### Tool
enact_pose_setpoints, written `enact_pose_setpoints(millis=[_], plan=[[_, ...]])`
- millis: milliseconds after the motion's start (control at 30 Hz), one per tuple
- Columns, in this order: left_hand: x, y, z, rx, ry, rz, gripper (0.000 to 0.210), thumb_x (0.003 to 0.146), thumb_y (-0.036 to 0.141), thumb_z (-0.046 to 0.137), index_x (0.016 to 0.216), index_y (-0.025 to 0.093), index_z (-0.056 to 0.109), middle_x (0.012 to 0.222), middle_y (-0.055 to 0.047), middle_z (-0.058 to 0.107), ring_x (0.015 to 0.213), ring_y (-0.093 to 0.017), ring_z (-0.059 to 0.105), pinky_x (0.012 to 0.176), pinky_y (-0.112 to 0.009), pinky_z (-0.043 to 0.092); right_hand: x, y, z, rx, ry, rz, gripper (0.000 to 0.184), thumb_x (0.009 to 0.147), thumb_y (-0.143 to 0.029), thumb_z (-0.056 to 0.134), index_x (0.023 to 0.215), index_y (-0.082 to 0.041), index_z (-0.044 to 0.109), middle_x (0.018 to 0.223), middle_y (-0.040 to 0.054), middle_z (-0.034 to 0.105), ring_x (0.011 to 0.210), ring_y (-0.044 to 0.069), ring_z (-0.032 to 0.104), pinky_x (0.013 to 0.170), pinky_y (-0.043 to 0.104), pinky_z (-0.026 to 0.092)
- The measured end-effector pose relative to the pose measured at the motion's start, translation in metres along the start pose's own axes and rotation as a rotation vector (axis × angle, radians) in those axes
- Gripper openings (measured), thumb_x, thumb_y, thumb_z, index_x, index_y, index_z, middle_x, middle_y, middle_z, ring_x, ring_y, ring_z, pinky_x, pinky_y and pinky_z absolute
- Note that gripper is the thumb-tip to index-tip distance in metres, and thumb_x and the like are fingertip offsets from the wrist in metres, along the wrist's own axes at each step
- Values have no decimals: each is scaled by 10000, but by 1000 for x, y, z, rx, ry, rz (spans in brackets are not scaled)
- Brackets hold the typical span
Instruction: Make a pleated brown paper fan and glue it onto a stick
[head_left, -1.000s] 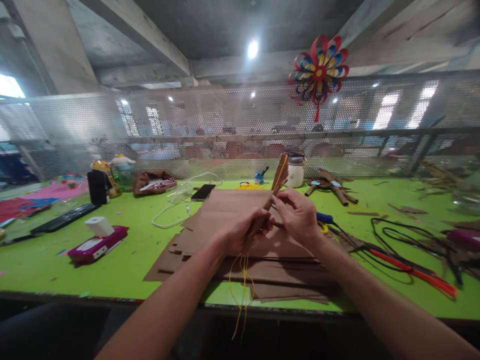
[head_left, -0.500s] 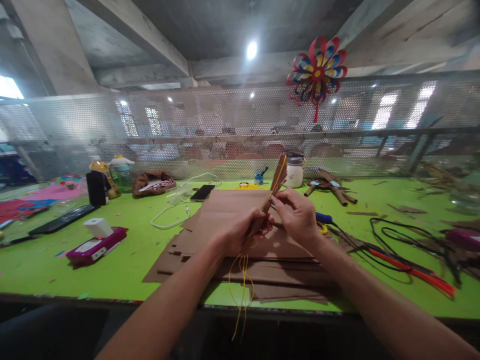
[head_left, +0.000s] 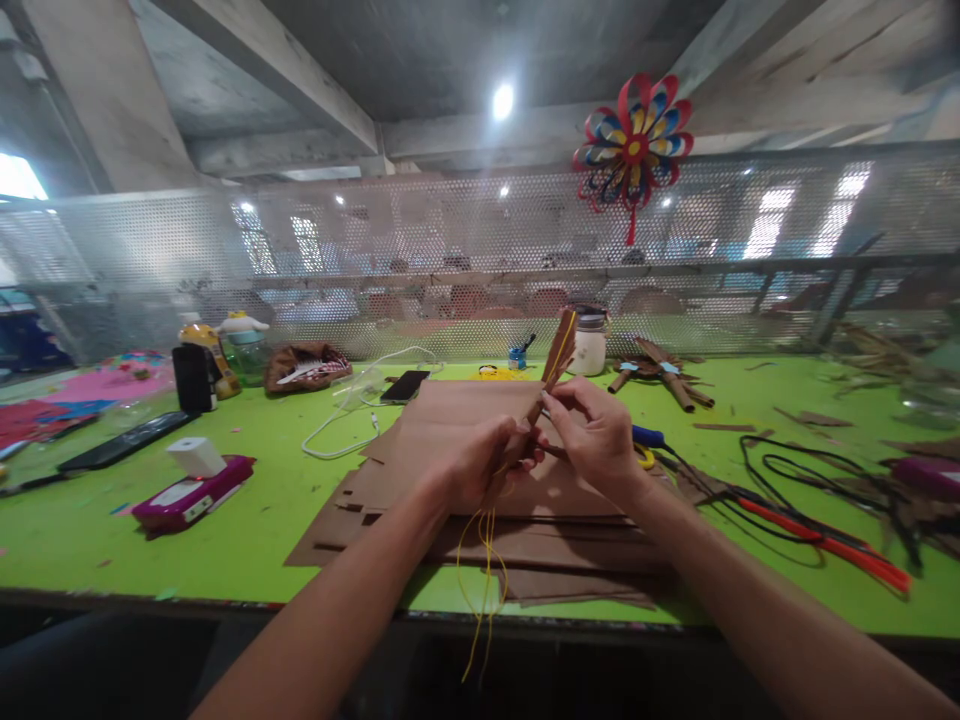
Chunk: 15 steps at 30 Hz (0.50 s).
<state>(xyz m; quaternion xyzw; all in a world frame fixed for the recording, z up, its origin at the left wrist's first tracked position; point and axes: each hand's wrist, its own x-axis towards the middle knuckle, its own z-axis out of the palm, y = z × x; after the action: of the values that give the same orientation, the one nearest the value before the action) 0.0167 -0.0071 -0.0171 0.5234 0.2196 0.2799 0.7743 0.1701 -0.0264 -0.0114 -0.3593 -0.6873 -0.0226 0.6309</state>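
Observation:
My left hand [head_left: 487,462] is wrapped round a narrow bundle of folded brown paper [head_left: 559,352] that slants up and away to the right. My right hand [head_left: 596,425] pinches the bundle's edge just above the left fingers; what lies right at the fingertips is too small to make out. Yellow string [head_left: 487,580] runs along the bundle's upper part and hangs in loops below my left hand, past the table edge. Under both hands lies a stack of brown paper sheets [head_left: 450,410].
On the green table [head_left: 262,500] are a purple power strip [head_left: 195,495] with a white plug, a phone [head_left: 406,386], a white cable, a white jar [head_left: 589,345] and rolled brown paper [head_left: 667,375]. To the right lie black cords and a red-handled tool [head_left: 832,545]. A perforated screen stands behind.
Almost nothing differs. The top of the paper bundle has shifted very slightly to the right, and both hands keep the same grip.

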Motion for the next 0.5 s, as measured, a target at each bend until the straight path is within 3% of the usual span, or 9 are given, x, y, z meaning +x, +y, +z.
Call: enact_pose_setpoints(millis=[200,500], plan=[[0,0,3,51,71,-42,256,721,316,433,816,108,549,673,-19,475,550,-70,401,411,-165,227,0,-1,0,-35,4,-14,88,790,-209,510,731,-182,569,684,18,580,615,128,518,613,262,419],[2,-1,-1,90,20,-11,268,745,324,400,812,106,540,649,-20,489,534,-69,410,436,-173,262,-1,-2,-1,-46,12,-7,95,785,-211,510,713,-178,561,661,13,570,597,124,508,596,259,413]])
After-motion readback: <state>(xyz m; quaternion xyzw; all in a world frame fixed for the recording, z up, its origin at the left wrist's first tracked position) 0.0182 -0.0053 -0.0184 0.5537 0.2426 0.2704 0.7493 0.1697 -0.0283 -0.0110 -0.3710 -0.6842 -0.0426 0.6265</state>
